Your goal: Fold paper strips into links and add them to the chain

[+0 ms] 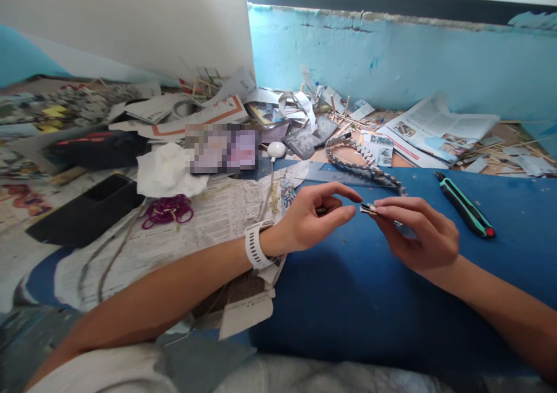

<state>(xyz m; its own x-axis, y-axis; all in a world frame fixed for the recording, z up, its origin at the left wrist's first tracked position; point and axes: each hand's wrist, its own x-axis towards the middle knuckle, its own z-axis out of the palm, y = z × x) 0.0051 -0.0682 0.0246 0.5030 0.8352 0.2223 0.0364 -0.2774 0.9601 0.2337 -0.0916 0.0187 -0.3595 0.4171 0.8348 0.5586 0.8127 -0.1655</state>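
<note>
Above the blue tabletop (339, 306), a small dark-and-white piece (368, 209) is being pinched in the fingertips of the right hand (420, 230). Just beside it the left hand (311, 216) is being held, thumb and forefinger parted; whether anything is being gripped by its curled fingers cannot be told. Beyond, a green-and-black cutter (465, 204) is being supported.

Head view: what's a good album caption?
Right hand pinches a small piece over a blue tabletop, left hand close by, cutter at right.
</note>
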